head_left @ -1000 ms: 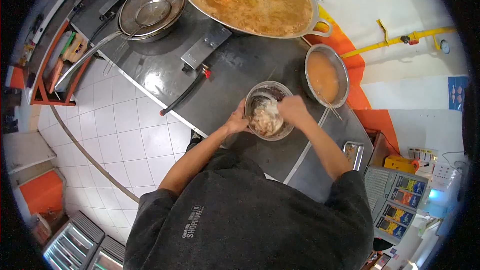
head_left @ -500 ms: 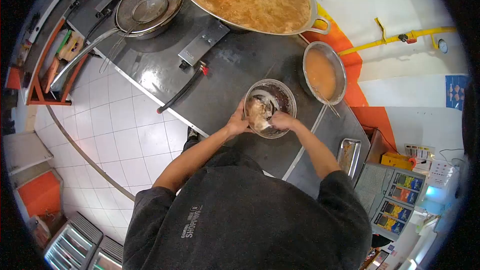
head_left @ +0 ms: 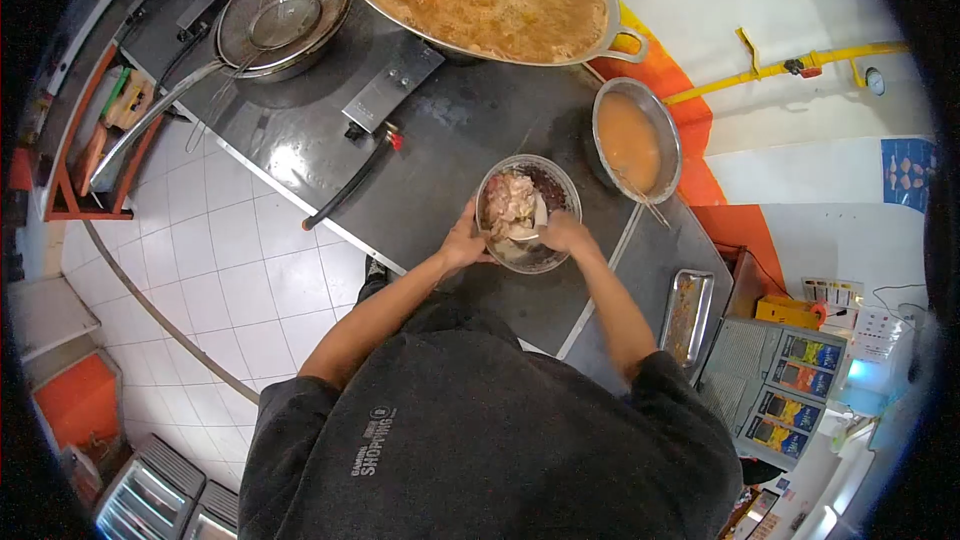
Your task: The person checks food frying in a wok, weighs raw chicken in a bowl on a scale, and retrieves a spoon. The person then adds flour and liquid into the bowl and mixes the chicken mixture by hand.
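Observation:
A round metal bowl (head_left: 577, 192) stands on the dark worktop in front of me. In it lies a clump of pale pinkish, wet food (head_left: 509, 198) that looks like raw meat, with dark residue on the inner wall. My left hand (head_left: 466, 243) is closed against the bowl's left side, fingers along the outer wall. My right hand (head_left: 565, 233) reaches over the right rim, its fingers closed. Between them is a pale utensil (head_left: 541, 212) reaching into the food; its exact kind is partly hidden.
A wide pan (head_left: 624, 48) of bubbling brown liquid stands at the back. On the right is a metal bowl (head_left: 672, 145) of orange liquid with a whisk. A strainer (head_left: 340, 2) rests at back left. A metal tray (head_left: 708, 285) and black hose (head_left: 345, 185) lie nearby.
The food clump now sits higher in the bowl, toward its far left, and shows more pink. My right hand has shifted slightly up within the bowl. The whole view has moved a little.

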The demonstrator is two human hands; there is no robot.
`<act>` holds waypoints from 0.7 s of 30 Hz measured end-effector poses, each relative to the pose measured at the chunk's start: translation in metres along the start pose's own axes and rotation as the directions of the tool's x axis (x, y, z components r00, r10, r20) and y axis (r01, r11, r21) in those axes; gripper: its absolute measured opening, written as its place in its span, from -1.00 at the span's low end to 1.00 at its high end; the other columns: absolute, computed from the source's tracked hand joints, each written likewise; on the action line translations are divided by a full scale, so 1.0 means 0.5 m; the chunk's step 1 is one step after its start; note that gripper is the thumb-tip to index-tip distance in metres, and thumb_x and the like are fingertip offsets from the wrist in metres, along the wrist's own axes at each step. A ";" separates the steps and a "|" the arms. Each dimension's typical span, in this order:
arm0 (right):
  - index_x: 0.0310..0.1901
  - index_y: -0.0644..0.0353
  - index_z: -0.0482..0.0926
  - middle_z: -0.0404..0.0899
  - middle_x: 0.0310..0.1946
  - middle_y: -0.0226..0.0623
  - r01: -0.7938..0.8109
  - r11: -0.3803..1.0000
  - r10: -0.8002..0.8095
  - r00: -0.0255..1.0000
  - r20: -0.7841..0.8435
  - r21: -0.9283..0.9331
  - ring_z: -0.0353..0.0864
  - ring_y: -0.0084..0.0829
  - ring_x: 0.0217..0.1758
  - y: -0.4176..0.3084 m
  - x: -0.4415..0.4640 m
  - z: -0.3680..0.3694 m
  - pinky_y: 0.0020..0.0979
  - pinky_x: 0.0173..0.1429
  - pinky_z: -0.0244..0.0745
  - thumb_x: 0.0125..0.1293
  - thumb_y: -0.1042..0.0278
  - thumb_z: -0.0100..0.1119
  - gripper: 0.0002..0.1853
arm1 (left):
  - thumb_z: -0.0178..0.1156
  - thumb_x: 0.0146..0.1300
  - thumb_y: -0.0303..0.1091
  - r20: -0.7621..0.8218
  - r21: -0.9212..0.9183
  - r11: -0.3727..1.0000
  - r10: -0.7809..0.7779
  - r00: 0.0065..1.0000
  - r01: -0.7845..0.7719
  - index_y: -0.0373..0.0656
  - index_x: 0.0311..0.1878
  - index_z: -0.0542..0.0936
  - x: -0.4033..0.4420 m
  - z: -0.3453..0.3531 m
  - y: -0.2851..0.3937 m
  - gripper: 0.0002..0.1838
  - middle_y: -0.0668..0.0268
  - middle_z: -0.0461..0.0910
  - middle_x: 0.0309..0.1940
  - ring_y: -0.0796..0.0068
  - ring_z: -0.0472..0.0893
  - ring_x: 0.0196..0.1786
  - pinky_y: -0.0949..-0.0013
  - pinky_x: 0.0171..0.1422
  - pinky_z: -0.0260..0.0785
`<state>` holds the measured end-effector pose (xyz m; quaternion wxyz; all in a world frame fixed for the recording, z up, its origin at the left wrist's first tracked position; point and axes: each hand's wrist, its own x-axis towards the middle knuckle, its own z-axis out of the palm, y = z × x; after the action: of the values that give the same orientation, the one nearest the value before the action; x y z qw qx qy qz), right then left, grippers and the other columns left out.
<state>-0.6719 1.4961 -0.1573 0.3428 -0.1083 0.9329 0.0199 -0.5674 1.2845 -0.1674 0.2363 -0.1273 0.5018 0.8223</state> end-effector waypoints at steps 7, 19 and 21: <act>-0.23 0.48 0.56 0.54 -0.16 0.22 -0.025 0.997 0.029 0.998 -0.048 0.072 0.56 0.02 -0.04 -0.068 -0.035 -0.010 -0.14 0.07 0.44 0.08 0.17 0.10 -0.57 | -0.18 0.30 -0.64 0.014 -0.036 0.997 -0.066 0.998 0.067 0.29 0.44 -0.20 0.015 -0.009 -0.022 -0.23 0.14 0.03 0.37 0.05 0.33 0.26 0.09 0.02 0.57; -0.24 0.40 0.58 0.56 -0.19 0.18 0.026 0.999 -0.025 0.999 -0.047 0.035 0.57 0.03 -0.06 -0.117 -0.045 -0.037 -0.16 0.00 0.48 0.11 0.19 0.09 -0.62 | -0.15 0.30 -0.63 0.005 -0.084 0.996 0.017 1.000 -0.016 0.26 0.44 -0.17 0.025 -0.010 -0.042 -0.23 0.17 -0.04 0.39 0.06 0.33 0.25 0.11 -0.01 0.59; -0.25 0.37 0.59 0.57 -0.19 0.14 -0.010 1.000 0.010 1.000 -0.021 -0.023 0.58 0.00 -0.06 -0.091 -0.068 -0.053 -0.17 -0.01 0.49 0.11 0.21 0.10 -0.65 | -0.11 0.30 -0.60 -0.017 -0.064 0.998 0.001 1.000 -0.003 0.30 0.44 -0.18 0.021 -0.004 -0.047 -0.21 0.20 -0.07 0.41 0.04 0.32 0.26 0.07 -0.01 0.58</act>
<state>-0.6535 1.4553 -0.1135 0.3315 -0.1078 0.9368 0.0311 -0.5642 1.2942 -0.1908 0.2270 -0.1414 0.4774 0.8370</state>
